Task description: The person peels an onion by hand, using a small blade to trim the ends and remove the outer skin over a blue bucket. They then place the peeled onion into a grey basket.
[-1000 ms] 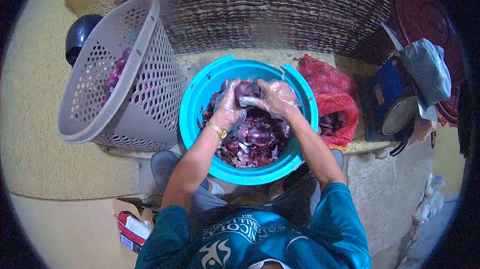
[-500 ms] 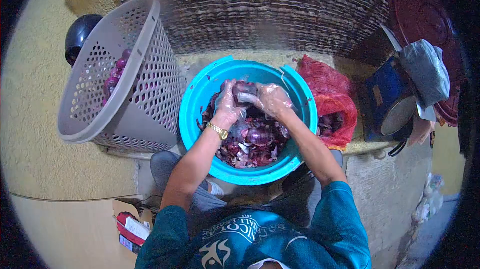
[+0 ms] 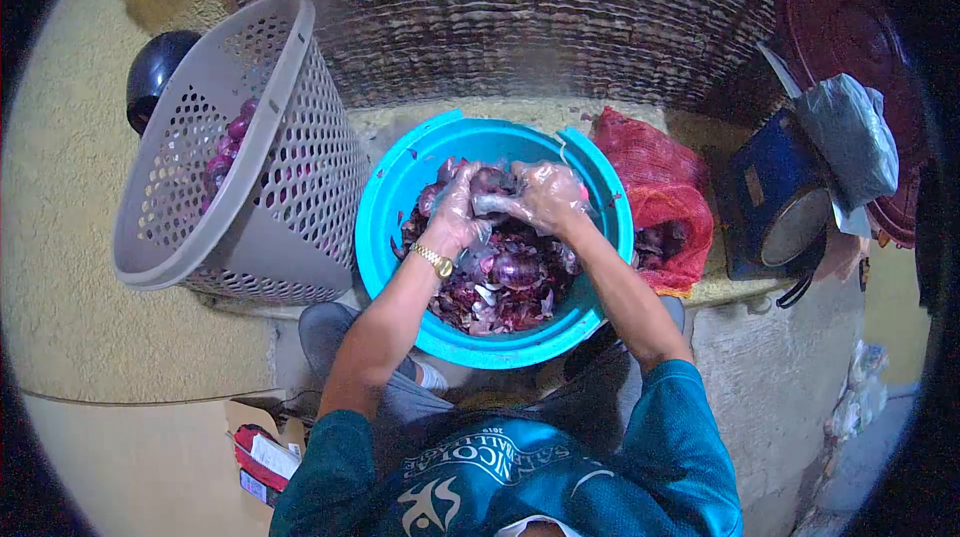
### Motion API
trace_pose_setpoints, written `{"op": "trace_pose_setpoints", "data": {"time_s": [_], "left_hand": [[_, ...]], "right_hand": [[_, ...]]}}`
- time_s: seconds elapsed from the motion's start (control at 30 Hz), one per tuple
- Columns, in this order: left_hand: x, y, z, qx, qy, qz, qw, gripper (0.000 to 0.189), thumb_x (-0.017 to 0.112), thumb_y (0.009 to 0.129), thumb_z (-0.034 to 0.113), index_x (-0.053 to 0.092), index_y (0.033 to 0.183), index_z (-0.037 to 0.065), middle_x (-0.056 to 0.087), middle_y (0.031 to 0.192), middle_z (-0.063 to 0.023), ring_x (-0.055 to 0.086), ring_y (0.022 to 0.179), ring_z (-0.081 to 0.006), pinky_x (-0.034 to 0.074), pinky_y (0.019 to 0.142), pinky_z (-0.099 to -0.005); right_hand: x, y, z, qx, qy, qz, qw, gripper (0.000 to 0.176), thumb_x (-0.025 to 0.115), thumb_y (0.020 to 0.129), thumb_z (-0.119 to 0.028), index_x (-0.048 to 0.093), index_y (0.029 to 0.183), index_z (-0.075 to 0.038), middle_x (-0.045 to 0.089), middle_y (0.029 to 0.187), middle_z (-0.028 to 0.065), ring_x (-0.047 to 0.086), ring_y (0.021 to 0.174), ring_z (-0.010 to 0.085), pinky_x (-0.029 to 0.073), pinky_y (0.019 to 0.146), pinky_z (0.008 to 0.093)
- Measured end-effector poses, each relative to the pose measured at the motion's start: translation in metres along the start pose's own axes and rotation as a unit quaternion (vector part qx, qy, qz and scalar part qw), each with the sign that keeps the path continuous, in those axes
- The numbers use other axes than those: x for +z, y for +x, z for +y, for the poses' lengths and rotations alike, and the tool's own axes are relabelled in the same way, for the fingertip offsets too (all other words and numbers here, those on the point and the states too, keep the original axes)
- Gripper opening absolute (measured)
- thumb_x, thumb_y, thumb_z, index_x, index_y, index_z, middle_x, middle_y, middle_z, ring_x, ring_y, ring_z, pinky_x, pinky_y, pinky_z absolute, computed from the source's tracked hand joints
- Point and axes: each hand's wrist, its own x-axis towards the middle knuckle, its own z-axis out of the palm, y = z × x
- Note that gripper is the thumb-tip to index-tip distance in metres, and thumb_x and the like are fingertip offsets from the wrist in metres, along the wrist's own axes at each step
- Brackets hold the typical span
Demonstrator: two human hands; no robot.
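Onion (image 3: 492, 180) sits grasped between left hand (image 3: 455, 214) and right hand (image 3: 548, 199); hold it low over the basin (image 3: 490, 352) to catch loose skins (image 3: 484, 317).

This seems to be a simple place for preparing food, at a home or in a small shop; I cannot tell which of the two. The large turquoise tub (image 3: 500, 349) contains many red onions (image 3: 515, 270) with loose skins, more onions lie in a tall perforated plastic basket (image 3: 325, 157), and a red mesh sack (image 3: 650, 155) stands beside. A blue dial scale (image 3: 762, 192) suggests weighing of goods. The rough yellow ledge (image 3: 385, 125) and grey concrete (image 3: 755, 377) look plain and domestic.
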Motion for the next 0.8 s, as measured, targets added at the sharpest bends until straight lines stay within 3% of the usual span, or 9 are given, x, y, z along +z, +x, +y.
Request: {"op": "trace_pose_setpoints", "data": {"time_s": [0.13, 0.2, 0.33, 0.4, 0.53, 0.7, 0.77, 0.8], "left_hand": [[-0.015, 0.017, -0.006, 0.043, -0.064, -0.055, 0.996, 0.038, 0.058, 0.091, 0.045, 0.062, 0.108, 0.011, 0.067, 0.105, -0.0094, 0.065, 0.094, -0.0254, 0.054, 0.083, -0.0473], [-0.021, 0.025, -0.007, 0.065, -0.071, -0.042, 0.994, 0.039, 0.058, 0.091, 0.045, 0.062, 0.109, 0.010, 0.067, 0.105, -0.0095, 0.065, 0.094, -0.0247, 0.054, 0.083, -0.0462], [-0.021, 0.028, -0.012, 0.114, -0.087, -0.023, 0.989, 0.041, 0.059, 0.090, 0.043, 0.061, 0.112, 0.009, 0.067, 0.104, -0.0094, 0.065, 0.092, -0.0241, 0.053, 0.085, -0.0429], [-0.018, 0.024, -0.008, 0.097, -0.093, -0.054, 0.989, 0.040, 0.059, 0.090, 0.043, 0.061, 0.111, 0.009, 0.067, 0.103, -0.0094, 0.065, 0.091, -0.0242, 0.052, 0.086, -0.0423], [-0.008, 0.014, 0.004, 0.066, -0.078, -0.101, 0.990, 0.040, 0.060, 0.091, 0.043, 0.061, 0.109, 0.008, 0.067, 0.102, -0.0098, 0.064, 0.091, -0.0248, 0.051, 0.087, -0.0424], [-0.010, 0.018, -0.003, 0.073, -0.036, -0.043, 0.996, 0.041, 0.061, 0.090, 0.046, 0.062, 0.106, 0.008, 0.068, 0.102, -0.0106, 0.064, 0.093, -0.0248, 0.052, 0.085, -0.0418], [-0.004, 0.014, -0.006, 0.100, -0.036, 0.046, 0.993, 0.044, 0.061, 0.089, 0.049, 0.063, 0.104, 0.008, 0.068, 0.102, -0.0105, 0.065, 0.093, -0.0247, 0.053, 0.085, -0.0405], [-0.008, 0.018, -0.008, 0.099, -0.036, 0.046, 0.993, 0.044, 0.061, 0.089, 0.049, 0.063, 0.104, 0.008, 0.068, 0.102, -0.0105, 0.065, 0.093, -0.0247, 0.053, 0.085, -0.0405]], "right_hand": [[0.014, 0.006, -0.002, 0.021, 0.049, -0.026, 0.998, 0.074, 0.051, 0.080, -0.074, 0.067, 0.095, -0.003, 0.066, 0.081, 0.0267, 0.066, 0.081, 0.0404, 0.051, 0.074, 0.0488], [0.028, 0.010, -0.002, 0.022, 0.082, 0.008, 0.996, 0.070, 0.049, 0.083, -0.072, 0.069, 0.099, -0.007, 0.068, 0.086, 0.0241, 0.067, 0.080, 0.0403, 0.053, 0.071, 0.0499], [0.028, 0.009, -0.005, 0.058, 0.143, -0.021, 0.988, 0.072, 0.046, 0.084, -0.072, 0.069, 0.100, -0.006, 0.068, 0.088, 0.0241, 0.067, 0.084, 0.0406, 0.052, 0.073, 0.0504], [0.021, 0.009, -0.003, 0.039, 0.214, -0.008, 0.976, 0.073, 0.047, 0.084, -0.072, 0.069, 0.098, -0.005, 0.069, 0.089, 0.0227, 0.067, 0.085, 0.0404, 0.051, 0.074, 0.0502], [0.007, 0.009, 0.007, 0.038, 0.206, -0.052, 0.976, 0.072, 0.049, 0.083, -0.072, 0.069, 0.098, -0.005, 0.069, 0.090, 0.0217, 0.067, 0.086, 0.0396, 0.051, 0.075, 0.0503], [-0.007, 0.003, -0.005, 0.038, 0.168, -0.042, 0.984, 0.074, 0.053, 0.080, -0.073, 0.070, 0.101, -0.005, 0.068, 0.092, 0.0239, 0.066, 0.089, 0.0403, 0.051, 0.077, 0.0503], [0.000, 0.002, -0.006, 0.037, 0.152, -0.024, 0.987, 0.071, 0.055, 0.079, -0.072, 0.071, 0.099, -0.005, 0.068, 0.090, 0.0241, 0.066, 0.088, 0.0401, 0.051, 0.077, 0.0492], [0.003, 0.002, -0.008, 0.036, 0.137, -0.006, 0.990, 0.069, 0.058, 0.077, -0.070, 0.071, 0.097, -0.005, 0.068, 0.089, 0.0242, 0.066, 0.087, 0.0398, 0.051, 0.076, 0.0481]]}}
